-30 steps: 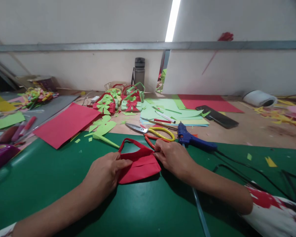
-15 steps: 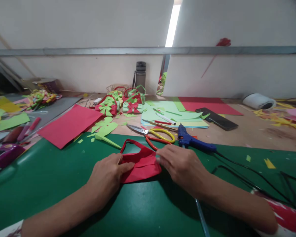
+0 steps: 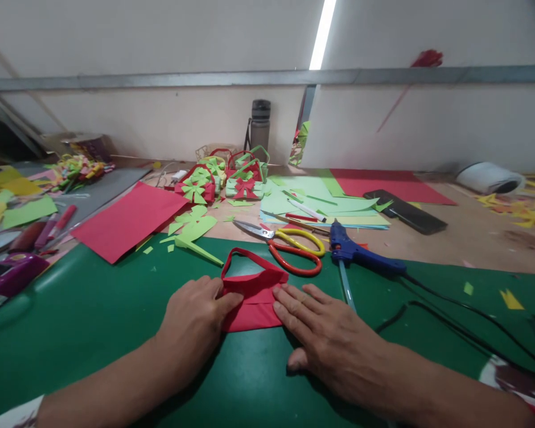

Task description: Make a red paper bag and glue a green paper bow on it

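Left hand (image 3: 194, 321) curled, right hand (image 3: 334, 339) flat.

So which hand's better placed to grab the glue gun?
Right, likely: the right hand rests flat on the red paper piece, nearest the glue gun; the left hand presses the piece's other side, farther off.

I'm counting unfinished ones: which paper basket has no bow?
The flat red paper basket touched by the left hand and right hand; the baskets farther back carry green or red bows.

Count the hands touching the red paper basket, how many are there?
2. The left hand rests on the left side of the red paper basket; the right hand lies flat on its right edge. No other hands show.
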`<action>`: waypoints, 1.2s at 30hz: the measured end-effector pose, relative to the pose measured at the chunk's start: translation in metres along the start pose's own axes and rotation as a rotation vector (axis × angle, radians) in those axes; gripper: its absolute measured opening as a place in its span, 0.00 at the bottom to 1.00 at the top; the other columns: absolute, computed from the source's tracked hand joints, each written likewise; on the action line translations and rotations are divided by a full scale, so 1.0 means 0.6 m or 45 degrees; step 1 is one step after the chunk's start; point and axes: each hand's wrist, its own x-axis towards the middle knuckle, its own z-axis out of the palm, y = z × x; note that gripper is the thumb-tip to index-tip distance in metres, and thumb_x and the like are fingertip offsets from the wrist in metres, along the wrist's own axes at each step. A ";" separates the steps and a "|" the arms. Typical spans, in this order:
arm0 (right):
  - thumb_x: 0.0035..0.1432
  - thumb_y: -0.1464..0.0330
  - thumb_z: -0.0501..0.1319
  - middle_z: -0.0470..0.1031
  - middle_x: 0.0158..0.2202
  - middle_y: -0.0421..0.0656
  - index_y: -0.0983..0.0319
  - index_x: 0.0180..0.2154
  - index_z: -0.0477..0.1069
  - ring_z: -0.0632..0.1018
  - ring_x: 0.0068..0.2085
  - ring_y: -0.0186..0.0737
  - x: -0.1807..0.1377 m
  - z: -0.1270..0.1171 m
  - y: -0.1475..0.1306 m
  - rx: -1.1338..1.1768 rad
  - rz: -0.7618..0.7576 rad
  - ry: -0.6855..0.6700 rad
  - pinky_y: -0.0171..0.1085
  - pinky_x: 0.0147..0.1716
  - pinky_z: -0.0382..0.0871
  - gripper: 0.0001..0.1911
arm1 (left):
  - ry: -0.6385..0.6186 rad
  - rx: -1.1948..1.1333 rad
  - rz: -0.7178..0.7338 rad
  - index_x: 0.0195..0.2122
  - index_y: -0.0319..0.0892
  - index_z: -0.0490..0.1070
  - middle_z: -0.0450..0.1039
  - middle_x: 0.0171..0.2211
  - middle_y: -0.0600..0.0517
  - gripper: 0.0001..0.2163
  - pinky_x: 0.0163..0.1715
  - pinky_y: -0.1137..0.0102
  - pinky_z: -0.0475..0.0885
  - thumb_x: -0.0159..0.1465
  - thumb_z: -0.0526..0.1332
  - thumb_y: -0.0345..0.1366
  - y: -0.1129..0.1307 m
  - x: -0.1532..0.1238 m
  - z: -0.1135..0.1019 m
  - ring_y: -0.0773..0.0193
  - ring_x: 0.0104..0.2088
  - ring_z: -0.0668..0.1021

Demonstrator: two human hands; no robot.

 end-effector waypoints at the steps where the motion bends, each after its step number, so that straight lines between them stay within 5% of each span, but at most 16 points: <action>1: 0.62 0.57 0.54 0.66 0.57 0.60 0.73 0.55 0.65 0.67 0.57 0.57 0.001 -0.003 -0.002 -0.001 0.000 -0.019 0.55 0.53 0.62 0.29 | 0.052 0.051 0.019 0.35 0.48 0.76 0.67 0.25 0.50 0.11 0.26 0.69 0.60 0.63 0.54 0.29 0.000 -0.002 0.000 0.61 0.28 0.68; 8: 0.61 0.52 0.51 0.70 0.52 0.63 0.77 0.50 0.70 0.71 0.53 0.60 0.013 -0.010 -0.011 -0.103 -0.011 0.048 0.54 0.49 0.65 0.34 | 0.276 -0.060 0.471 0.35 0.37 0.73 0.73 0.37 0.44 0.15 0.38 0.65 0.70 0.67 0.46 0.28 0.004 -0.011 0.002 0.58 0.37 0.72; 12: 0.61 0.50 0.48 0.72 0.49 0.63 0.78 0.47 0.72 0.74 0.50 0.60 0.014 -0.008 -0.018 -0.139 0.003 0.135 0.52 0.46 0.68 0.36 | 0.263 -0.008 0.349 0.49 0.35 0.69 0.73 0.45 0.39 0.17 0.46 0.61 0.69 0.68 0.46 0.36 0.028 -0.034 0.005 0.53 0.46 0.73; 15: 0.62 0.50 0.45 0.73 0.48 0.65 0.78 0.46 0.73 0.75 0.49 0.58 0.014 -0.004 -0.024 -0.157 0.008 0.184 0.51 0.46 0.68 0.37 | 0.081 -0.040 0.269 0.54 0.32 0.64 0.66 0.52 0.30 0.37 0.46 0.54 0.69 0.59 0.47 0.61 0.048 -0.049 0.009 0.40 0.54 0.68; 17: 0.62 0.49 0.44 0.72 0.49 0.64 0.78 0.45 0.73 0.74 0.50 0.58 0.013 0.002 -0.027 -0.164 0.025 0.201 0.50 0.48 0.66 0.38 | -0.014 -0.081 0.250 0.56 0.33 0.64 0.63 0.55 0.29 0.44 0.47 0.49 0.67 0.52 0.45 0.68 0.056 -0.051 0.011 0.34 0.55 0.65; 20: 0.61 0.48 0.45 0.72 0.51 0.62 0.75 0.46 0.72 0.72 0.53 0.56 0.012 0.010 -0.031 -0.182 0.065 0.209 0.49 0.51 0.62 0.37 | -0.121 -0.111 0.217 0.58 0.35 0.62 0.61 0.58 0.30 0.46 0.46 0.43 0.66 0.51 0.43 0.69 0.061 -0.046 0.006 0.30 0.55 0.64; 27: 0.60 0.47 0.46 0.73 0.51 0.54 0.68 0.51 0.69 0.71 0.53 0.52 0.011 0.011 -0.037 -0.247 0.107 0.233 0.51 0.52 0.56 0.35 | -0.153 -0.129 0.088 0.61 0.41 0.59 0.63 0.57 0.37 0.45 0.49 0.46 0.65 0.51 0.42 0.70 0.074 -0.040 -0.026 0.38 0.55 0.65; 36: 0.63 0.50 0.45 0.74 0.49 0.58 0.73 0.47 0.72 0.73 0.51 0.52 -0.002 -0.016 -0.036 -0.296 0.045 0.211 0.52 0.50 0.54 0.34 | -0.143 -0.132 0.118 0.59 0.37 0.62 0.62 0.58 0.36 0.43 0.49 0.37 0.60 0.55 0.42 0.67 0.069 -0.039 -0.009 0.32 0.55 0.64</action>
